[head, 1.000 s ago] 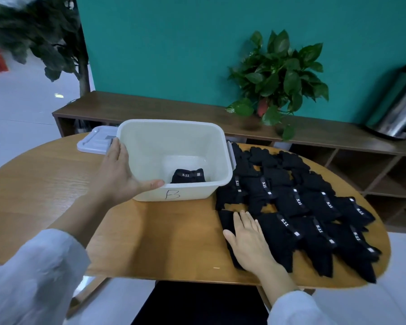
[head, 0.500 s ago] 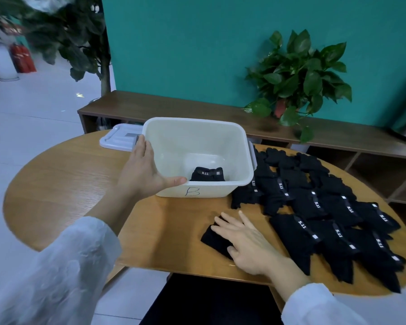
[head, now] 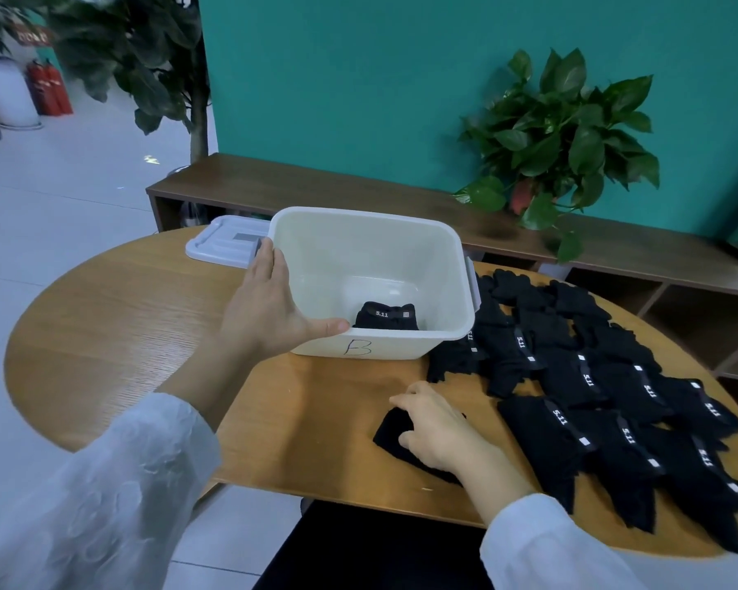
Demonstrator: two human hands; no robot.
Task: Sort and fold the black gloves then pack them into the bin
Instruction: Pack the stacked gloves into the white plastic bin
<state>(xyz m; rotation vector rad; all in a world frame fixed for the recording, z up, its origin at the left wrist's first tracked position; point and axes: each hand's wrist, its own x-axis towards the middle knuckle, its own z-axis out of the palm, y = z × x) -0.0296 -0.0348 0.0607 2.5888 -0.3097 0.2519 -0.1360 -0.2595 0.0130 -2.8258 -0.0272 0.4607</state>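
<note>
Nearest the camera, two white sleeves reach out over the round wooden surface (head: 124, 334). The right hand (head: 439, 427) sits low on a single black glove (head: 395, 432) near the front edge — fingers curled down over the fabric, gripping it against the wood. That glove lies apart from the rest, just left of the main spread.

To the right, the black gloves (head: 593, 398) cover the surface in overlapping rows, white labels showing on their cuffs, running from the near edge back to the side of the bin.

Further out, the left hand (head: 269, 308) holds the bin (head: 371, 244) at its near-left corner — palm and fingers along the outer left wall, thumb hooked over the front rim. The bin is cream plastic, open-topped, a handwritten letter on its front wall. Inside, one folded glove (head: 386, 315) lies on the floor of the bin against the near wall, label up.

Behind the bin's left side rests a pale lid (head: 224, 244), flat on the surface. Beyond that, a low wooden shelf (head: 316, 189) along a teal wall (head: 358, 78), with a leafy potted plant (head: 563, 138) on it.
</note>
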